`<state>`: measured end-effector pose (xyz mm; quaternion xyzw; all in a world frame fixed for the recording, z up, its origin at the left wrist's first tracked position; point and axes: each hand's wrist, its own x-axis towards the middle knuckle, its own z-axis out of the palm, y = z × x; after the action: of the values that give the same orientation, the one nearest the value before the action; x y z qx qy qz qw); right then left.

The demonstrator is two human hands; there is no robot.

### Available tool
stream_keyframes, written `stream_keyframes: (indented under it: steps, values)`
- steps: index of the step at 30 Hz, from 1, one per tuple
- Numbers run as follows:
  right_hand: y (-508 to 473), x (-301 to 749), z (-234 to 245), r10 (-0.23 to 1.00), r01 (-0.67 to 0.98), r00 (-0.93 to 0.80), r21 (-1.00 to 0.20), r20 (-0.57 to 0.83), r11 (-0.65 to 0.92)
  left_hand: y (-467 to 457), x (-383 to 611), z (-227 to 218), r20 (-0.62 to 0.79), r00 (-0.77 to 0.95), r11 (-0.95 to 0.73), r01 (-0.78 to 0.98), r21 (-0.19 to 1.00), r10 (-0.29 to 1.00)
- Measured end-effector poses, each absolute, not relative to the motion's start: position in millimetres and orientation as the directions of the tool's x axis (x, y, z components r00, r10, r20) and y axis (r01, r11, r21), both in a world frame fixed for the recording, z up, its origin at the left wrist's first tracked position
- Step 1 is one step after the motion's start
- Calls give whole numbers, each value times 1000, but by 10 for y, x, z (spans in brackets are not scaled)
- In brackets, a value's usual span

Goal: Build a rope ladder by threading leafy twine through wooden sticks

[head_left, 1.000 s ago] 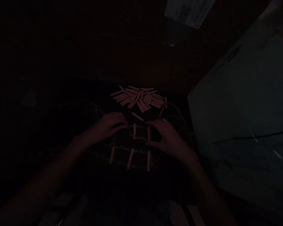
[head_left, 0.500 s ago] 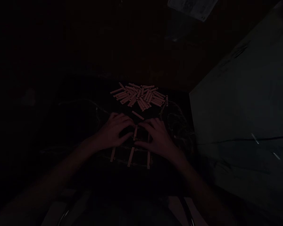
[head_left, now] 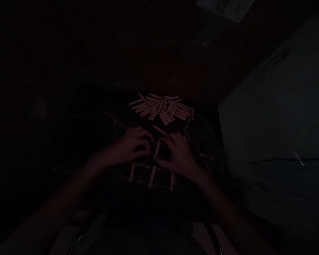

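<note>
The scene is very dark. Between my hands stands a short wooden stick [head_left: 157,149] with holes near its ends, and thin cord runs from it toward my left hand. My right hand [head_left: 177,154] is curled round this stick, index finger at its far end and thumb at its near end. Just left of it, my left hand [head_left: 136,144] has bent fingers and appears to grip the thin cord [head_left: 152,154]; its fingertips are hard to see. Closer to me lies a row of three sticks, among them a middle stick [head_left: 152,177], joined by cord like ladder rungs.
A heap of loose wooden sticks [head_left: 162,109] lies beyond my hands on the dark table. One single stick [head_left: 159,129] rests in front of the heap. Loops of cord [head_left: 206,138] lie at the right, beside a pale wall [head_left: 276,117].
My left hand has drawn a little away from the stick, so cord now shows between them. My right hand stays at the stick. The whole view has shifted slightly.
</note>
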<state>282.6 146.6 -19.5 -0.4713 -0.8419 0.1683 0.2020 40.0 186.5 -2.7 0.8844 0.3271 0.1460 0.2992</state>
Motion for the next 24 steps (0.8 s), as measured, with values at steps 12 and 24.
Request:
stream_keyframes:
  steps: [12, 24]
  values:
    - [1455, 2900, -197, 861, 681, -470, -541, 193, 493, 1830, 484, -56, 124, 643, -568, 551, 612, 756]
    - [1472, 2822, -225, 879, 726, -436, -500, 194, 471, 1797, 662, -204, 191, 573, -590, 670, 451, 797]
